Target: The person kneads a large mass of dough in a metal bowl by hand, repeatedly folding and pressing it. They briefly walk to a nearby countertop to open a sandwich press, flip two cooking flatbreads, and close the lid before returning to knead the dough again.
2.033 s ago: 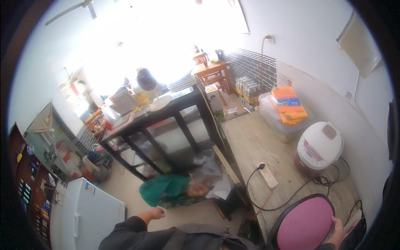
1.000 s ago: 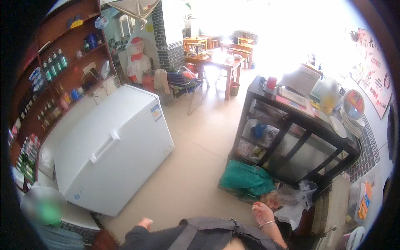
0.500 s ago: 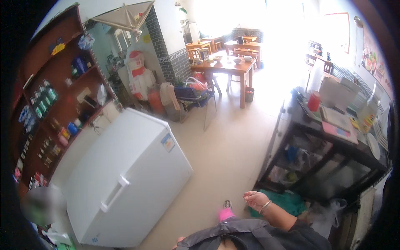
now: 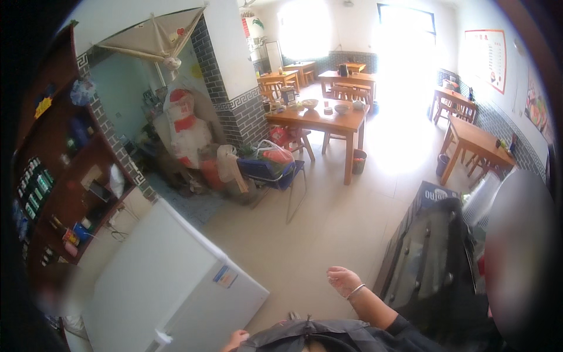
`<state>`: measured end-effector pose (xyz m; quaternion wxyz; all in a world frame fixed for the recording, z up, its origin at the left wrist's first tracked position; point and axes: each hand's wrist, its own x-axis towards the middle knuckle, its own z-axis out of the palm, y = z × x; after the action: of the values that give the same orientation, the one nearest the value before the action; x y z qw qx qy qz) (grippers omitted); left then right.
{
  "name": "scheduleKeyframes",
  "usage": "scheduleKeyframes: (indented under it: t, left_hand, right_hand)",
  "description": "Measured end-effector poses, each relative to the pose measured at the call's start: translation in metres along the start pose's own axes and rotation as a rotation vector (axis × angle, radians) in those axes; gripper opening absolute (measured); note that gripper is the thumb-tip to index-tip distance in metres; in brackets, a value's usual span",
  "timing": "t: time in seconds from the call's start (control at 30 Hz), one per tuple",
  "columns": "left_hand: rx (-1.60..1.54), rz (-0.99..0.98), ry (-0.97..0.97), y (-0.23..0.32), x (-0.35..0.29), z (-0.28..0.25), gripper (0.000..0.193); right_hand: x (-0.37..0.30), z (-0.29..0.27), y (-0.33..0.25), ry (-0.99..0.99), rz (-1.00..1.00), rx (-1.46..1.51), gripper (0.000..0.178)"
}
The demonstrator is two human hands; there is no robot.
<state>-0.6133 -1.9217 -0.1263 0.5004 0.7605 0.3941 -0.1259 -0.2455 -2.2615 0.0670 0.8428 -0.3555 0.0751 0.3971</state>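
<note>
My right hand point(image 4: 343, 281), with a bangle point(image 4: 356, 291) on its wrist, hangs over the floor in front of me. Its fingers are loosely curled together, and I make out nothing in them. Whitish smears show on the fingers. Low in the view, only part of my left hand point(image 4: 237, 338) shows beside my dark apron point(image 4: 305, 335); its fingers are mostly hidden. Nearest to the left hand is a white chest freezer point(image 4: 176, 264) with its lid down. Neither hand touches the freezer.
A dark cabinet point(image 4: 419, 264) stands close on the right. Ahead are a blue chair point(image 4: 267, 176) with bags on it, a wooden table point(image 4: 319, 119) with bowls, and a small bin point(image 4: 359, 161). Brown shelves point(image 4: 53, 193) with bottles line the left. More tables stand farther back.
The view has advanced and tilted up: the freezer and cabinet sit nearer and lower, and more of the room shows. My right hand has shifted slightly left; more of my left hand shows.
</note>
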Motion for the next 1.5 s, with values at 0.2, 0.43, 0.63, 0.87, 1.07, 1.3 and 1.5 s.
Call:
scheduleKeyframes:
  t: [0.2, 0.43, 0.63, 0.87, 1.07, 1.3, 1.5]
  left_hand:
    - [0.146, 0.296, 0.073, 0.194, 0.111, -0.023, 0.030]
    - [0.116, 0.556, 0.014, 0.386, 0.294, -0.087, 0.027]
    - [0.332, 0.675, -0.085, 0.493, 0.420, -0.137, 0.032]
    - [0.113, 0.611, 0.105, 0.489, 0.572, -0.195, 0.027]
    - [-0.066, 0.143, 0.427, 0.453, 0.564, -0.322, 0.029]
    - [-0.328, -0.214, 0.679, 0.390, 0.608, -0.426, 0.031]
    - [-0.196, -0.153, 0.668, 0.344, 0.703, -0.580, 0.031]
  right_hand:
    - [0.126, -0.002, -0.052, 0.019, -0.077, -0.065, 0.030]
    - [0.250, 0.030, -0.149, 0.165, -0.106, 0.089, 0.022]
    - [0.383, 0.079, -0.188, 0.170, -0.082, 0.112, 0.023]
    - [0.606, 0.173, -0.219, 0.193, 0.125, -0.004, 0.013]
    - [0.791, 0.316, -0.224, -0.064, 0.298, -0.234, 0.010]
    - [0.949, 0.489, -0.124, -0.450, 0.503, -0.397, 0.012]
    - [1.062, 0.583, -0.025, -0.369, 0.515, -0.419, 0.012]
